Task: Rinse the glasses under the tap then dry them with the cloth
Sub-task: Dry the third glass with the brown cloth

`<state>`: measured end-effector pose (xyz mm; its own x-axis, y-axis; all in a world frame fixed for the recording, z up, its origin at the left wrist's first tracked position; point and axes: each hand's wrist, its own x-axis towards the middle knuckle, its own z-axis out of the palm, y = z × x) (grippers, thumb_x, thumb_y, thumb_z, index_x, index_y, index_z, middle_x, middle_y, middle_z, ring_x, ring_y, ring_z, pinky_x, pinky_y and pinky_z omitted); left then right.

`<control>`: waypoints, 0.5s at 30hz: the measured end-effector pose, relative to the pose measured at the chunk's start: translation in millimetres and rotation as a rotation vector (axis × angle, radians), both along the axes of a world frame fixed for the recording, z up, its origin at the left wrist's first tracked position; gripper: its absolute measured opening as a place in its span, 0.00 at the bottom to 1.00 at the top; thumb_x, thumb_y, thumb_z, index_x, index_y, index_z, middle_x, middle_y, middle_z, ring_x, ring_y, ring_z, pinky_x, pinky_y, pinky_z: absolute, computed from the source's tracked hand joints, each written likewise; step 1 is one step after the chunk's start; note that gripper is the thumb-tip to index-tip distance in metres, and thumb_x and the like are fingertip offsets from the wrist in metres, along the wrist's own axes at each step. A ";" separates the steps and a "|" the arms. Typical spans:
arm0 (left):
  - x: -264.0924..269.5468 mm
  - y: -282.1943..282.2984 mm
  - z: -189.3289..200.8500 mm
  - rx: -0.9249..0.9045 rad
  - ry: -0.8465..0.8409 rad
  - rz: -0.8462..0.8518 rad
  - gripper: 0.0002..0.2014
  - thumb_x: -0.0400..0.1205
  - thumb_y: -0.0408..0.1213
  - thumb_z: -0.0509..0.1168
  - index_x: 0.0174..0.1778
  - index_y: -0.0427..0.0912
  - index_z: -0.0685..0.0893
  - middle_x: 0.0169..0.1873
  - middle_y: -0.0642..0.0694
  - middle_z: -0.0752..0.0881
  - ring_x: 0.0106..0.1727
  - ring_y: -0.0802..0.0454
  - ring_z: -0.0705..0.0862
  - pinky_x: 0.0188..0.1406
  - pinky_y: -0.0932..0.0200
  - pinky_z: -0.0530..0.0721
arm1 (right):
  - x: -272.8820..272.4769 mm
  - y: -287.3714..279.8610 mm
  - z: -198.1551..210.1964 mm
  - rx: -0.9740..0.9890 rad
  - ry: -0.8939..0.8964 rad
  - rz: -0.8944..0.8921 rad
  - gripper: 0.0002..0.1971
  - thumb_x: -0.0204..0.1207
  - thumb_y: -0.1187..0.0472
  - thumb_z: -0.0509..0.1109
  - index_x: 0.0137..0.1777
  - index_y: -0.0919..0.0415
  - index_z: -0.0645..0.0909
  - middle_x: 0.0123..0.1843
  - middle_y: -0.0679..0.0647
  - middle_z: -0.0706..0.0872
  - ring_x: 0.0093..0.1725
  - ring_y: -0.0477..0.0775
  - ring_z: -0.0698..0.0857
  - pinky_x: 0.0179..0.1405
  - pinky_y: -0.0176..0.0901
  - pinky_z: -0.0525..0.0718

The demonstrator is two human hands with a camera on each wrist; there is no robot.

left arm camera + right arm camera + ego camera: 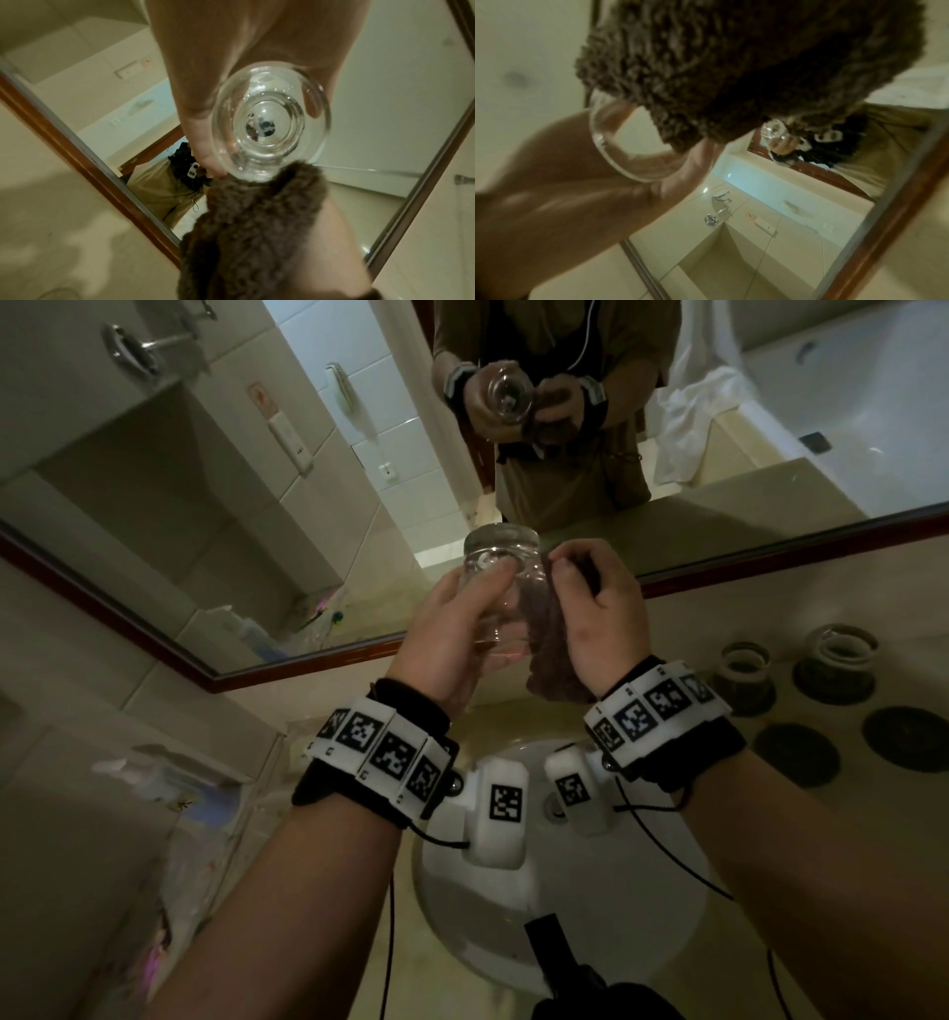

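Observation:
My left hand [462, 613] grips a clear glass [500, 588] in front of the mirror, above the sink, with its thick base pointing away from me. My right hand [590, 598] pinches a brown fuzzy cloth [554, 654] that hangs down against the right side of the glass. The left wrist view looks into the mouth of the glass [270, 125], with droplets inside and the cloth [257, 223] touching its rim. In the right wrist view the cloth [731, 60] covers part of the glass rim [628, 156], and my left hand [552, 182] lies behind it.
A white sink basin [513, 927] sits below my wrists. On the counter to the right, two more glasses [744, 670] [837, 654] stand on dark round coasters, with two bare coasters [798, 755] [906, 737] in front. A wood-framed mirror [308, 660] runs along the wall.

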<state>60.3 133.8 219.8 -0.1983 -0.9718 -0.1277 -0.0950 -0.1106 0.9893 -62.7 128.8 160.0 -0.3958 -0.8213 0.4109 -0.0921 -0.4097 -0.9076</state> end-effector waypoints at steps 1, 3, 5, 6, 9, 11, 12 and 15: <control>-1.8 2.0 -0.8 0.004 0.011 -0.001 0.21 0.81 0.46 0.67 0.67 0.39 0.79 0.46 0.45 0.87 0.42 0.51 0.86 0.37 0.56 0.85 | -1.6 -2.4 -0.9 0.029 -0.012 0.021 0.05 0.82 0.63 0.62 0.48 0.54 0.78 0.41 0.42 0.80 0.40 0.33 0.79 0.41 0.24 0.75; -2.8 3.1 -3.2 0.010 -0.006 0.018 0.22 0.79 0.49 0.69 0.66 0.42 0.80 0.47 0.49 0.88 0.49 0.50 0.86 0.45 0.54 0.84 | -3.5 -4.3 -2.6 0.054 0.000 0.026 0.05 0.82 0.63 0.62 0.48 0.55 0.78 0.40 0.42 0.81 0.40 0.36 0.80 0.41 0.29 0.78; 0.8 0.3 -2.6 0.003 -0.069 0.007 0.25 0.75 0.51 0.70 0.66 0.46 0.81 0.51 0.50 0.89 0.56 0.47 0.86 0.51 0.50 0.82 | -4.0 -3.5 -3.5 0.052 -0.001 0.030 0.05 0.81 0.64 0.63 0.47 0.54 0.78 0.40 0.41 0.80 0.39 0.34 0.80 0.39 0.25 0.77; 1.8 -0.6 -1.1 -0.001 -0.099 -0.005 0.28 0.74 0.51 0.71 0.69 0.47 0.79 0.54 0.48 0.89 0.58 0.45 0.86 0.53 0.47 0.83 | -4.3 -2.9 -4.2 0.051 0.005 0.032 0.05 0.81 0.64 0.62 0.47 0.54 0.78 0.40 0.40 0.80 0.39 0.32 0.79 0.38 0.22 0.75; -0.1 -2.5 1.9 -0.019 -0.164 0.021 0.33 0.73 0.50 0.73 0.74 0.48 0.74 0.57 0.46 0.89 0.58 0.44 0.87 0.57 0.44 0.85 | -2.2 -0.6 -3.5 0.024 0.061 0.002 0.05 0.81 0.63 0.62 0.46 0.53 0.78 0.42 0.43 0.81 0.42 0.39 0.80 0.41 0.20 0.74; -6.3 -1.1 0.8 -0.083 -0.205 0.059 0.27 0.73 0.53 0.74 0.67 0.49 0.78 0.54 0.48 0.89 0.55 0.45 0.89 0.54 0.45 0.86 | 0.6 1.9 0.7 -0.019 0.073 -0.021 0.04 0.80 0.62 0.62 0.46 0.52 0.78 0.45 0.48 0.83 0.45 0.45 0.81 0.44 0.24 0.75; -8.3 -0.6 -0.5 -0.110 -0.200 0.086 0.27 0.71 0.53 0.74 0.64 0.48 0.79 0.53 0.48 0.89 0.53 0.45 0.89 0.51 0.45 0.87 | 1.7 3.3 3.5 -0.036 0.074 -0.023 0.04 0.79 0.61 0.62 0.46 0.52 0.77 0.46 0.50 0.83 0.46 0.46 0.81 0.45 0.25 0.75; -6.8 -0.7 -2.2 -0.107 -0.143 0.139 0.26 0.74 0.47 0.75 0.66 0.45 0.76 0.46 0.47 0.88 0.45 0.46 0.88 0.43 0.48 0.84 | 2.1 7.7 10.1 -0.076 0.081 -0.014 0.04 0.77 0.58 0.62 0.46 0.51 0.77 0.47 0.53 0.84 0.47 0.46 0.82 0.49 0.30 0.77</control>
<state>53.5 133.1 217.6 -0.0490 -0.9980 -0.0398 -0.2266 -0.0277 0.9736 -60.6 136.4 170.1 -0.3701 -0.7809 0.5033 -0.1704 -0.4755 -0.8631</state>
